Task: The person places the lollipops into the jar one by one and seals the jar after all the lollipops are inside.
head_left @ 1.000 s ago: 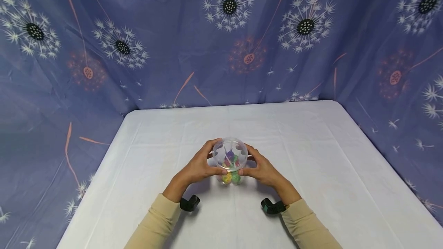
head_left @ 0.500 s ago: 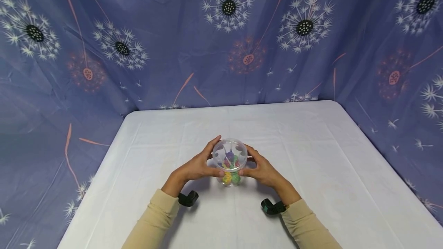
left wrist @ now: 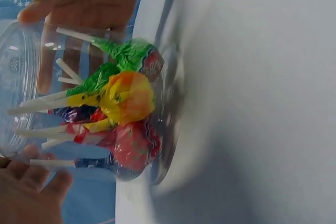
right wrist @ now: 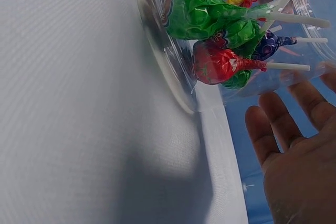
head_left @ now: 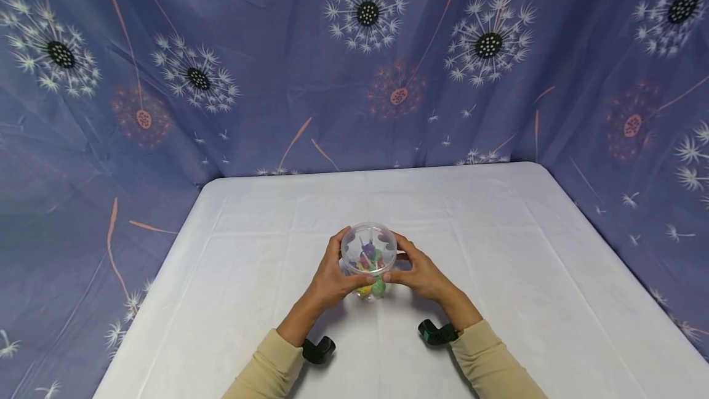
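A clear plastic jar (head_left: 379, 276) of lollipops stands upright on the white cloth near the middle of the table. Its round, see-through top (head_left: 368, 247) has a ridged rim. My left hand (head_left: 330, 279) curls round the upper left side, thumb across the front. From the right, my right hand (head_left: 418, 273) grips the same upper part, its thumb close to the other. Inside, a yellow lollipop (left wrist: 128, 97), a red lollipop (right wrist: 212, 62) and a green lollipop (right wrist: 197, 14) show among several others, white sticks up. The fingers behind the jar are partly hidden in the head view.
A white cloth covers the table (head_left: 487, 220). Behind it and along the sides hangs a blue curtain (head_left: 310, 79) with a dandelion print. Dark cameras sit on both wrists, the left wrist camera (head_left: 319, 350) and the right wrist camera (head_left: 436, 332).
My left hand first loosened its fingers and drew back slightly, then closed round the jar's top again, with its thumb further right and its wrist swung rightward. The right hand and jar stay put.
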`<state>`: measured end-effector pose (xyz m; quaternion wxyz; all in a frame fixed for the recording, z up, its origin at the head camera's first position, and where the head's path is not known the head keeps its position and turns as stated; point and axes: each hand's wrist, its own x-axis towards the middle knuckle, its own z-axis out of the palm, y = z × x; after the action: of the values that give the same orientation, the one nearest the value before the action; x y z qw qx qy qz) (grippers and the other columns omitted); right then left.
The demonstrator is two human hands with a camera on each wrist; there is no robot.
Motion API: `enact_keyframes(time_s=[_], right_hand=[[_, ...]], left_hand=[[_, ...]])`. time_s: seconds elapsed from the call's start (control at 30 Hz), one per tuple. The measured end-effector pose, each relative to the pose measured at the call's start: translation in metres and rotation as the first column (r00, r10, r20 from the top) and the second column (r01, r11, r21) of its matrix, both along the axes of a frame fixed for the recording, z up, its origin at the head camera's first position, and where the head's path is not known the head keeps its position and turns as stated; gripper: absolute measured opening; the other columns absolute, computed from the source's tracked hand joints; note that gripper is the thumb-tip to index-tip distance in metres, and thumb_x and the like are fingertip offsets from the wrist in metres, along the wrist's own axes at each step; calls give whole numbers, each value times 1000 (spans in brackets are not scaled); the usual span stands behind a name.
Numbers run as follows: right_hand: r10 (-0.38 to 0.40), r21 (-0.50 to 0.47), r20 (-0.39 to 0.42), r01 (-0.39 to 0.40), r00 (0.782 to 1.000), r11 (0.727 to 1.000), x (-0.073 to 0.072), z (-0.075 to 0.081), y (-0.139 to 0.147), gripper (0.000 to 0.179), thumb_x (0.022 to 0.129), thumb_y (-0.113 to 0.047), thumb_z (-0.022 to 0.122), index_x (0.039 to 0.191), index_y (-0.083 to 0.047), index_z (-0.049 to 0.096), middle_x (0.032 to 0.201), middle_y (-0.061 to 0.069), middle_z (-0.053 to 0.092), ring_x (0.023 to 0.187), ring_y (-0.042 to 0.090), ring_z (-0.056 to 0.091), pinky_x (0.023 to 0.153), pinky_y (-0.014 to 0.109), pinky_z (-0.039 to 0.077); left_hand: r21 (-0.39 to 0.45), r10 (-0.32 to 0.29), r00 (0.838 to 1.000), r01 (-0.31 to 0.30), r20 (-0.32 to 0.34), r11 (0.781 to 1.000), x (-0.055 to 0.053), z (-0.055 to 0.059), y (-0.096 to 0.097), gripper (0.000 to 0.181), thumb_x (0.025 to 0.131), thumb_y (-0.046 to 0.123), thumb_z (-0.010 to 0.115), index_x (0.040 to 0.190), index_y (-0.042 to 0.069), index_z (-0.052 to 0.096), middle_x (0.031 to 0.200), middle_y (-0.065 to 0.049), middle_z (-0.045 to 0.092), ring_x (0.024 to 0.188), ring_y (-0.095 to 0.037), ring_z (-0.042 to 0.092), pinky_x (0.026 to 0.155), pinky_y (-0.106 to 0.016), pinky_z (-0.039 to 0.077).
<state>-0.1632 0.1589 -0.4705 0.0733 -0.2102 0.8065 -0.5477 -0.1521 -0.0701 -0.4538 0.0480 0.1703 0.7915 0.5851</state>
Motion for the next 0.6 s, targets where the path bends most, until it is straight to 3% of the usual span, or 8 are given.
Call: enact_keyframes(time_s=[0.13,0.33,0.43,0.6], right_hand=[[-2,4,-14,2,1000,1000,0,0,0,79,82,-25,74,147,-30,29,148,10,37,123,38,47,100,59,38],[-12,17,-1,12,1000,1000,1,0,0,80,81,-27,74,147,-32,28,147,10,38,123,38,47,100,59,39],[-13,18,10,13,1000,1000,1,1,0,81,81,-28,74,147,-32,28,147,10,37,123,38,47,99,59,39],[-5,8,8,5,1000,1000,1,0,0,81,81,-27,74,147,-32,28,147,10,38,123,38,47,100,59,38]], left_hand=[[1,-2,1000,2,-5,1000,-1,3,0,100,70,25,84,148,23,20,147,-13,35,133,-33,40,108,-55,31],[-81,-112,993,114,31,990,-14,9,-11,98,72,26,83,148,26,22,148,-10,36,138,-33,35,109,-56,30],[-140,-190,981,195,47,971,-23,14,-19,95,73,31,81,147,33,22,150,-7,33,139,-36,32,107,-57,33],[-201,-326,943,333,65,921,-36,22,-30,96,74,36,79,149,35,18,154,-3,26,139,-39,30,108,-59,30]])
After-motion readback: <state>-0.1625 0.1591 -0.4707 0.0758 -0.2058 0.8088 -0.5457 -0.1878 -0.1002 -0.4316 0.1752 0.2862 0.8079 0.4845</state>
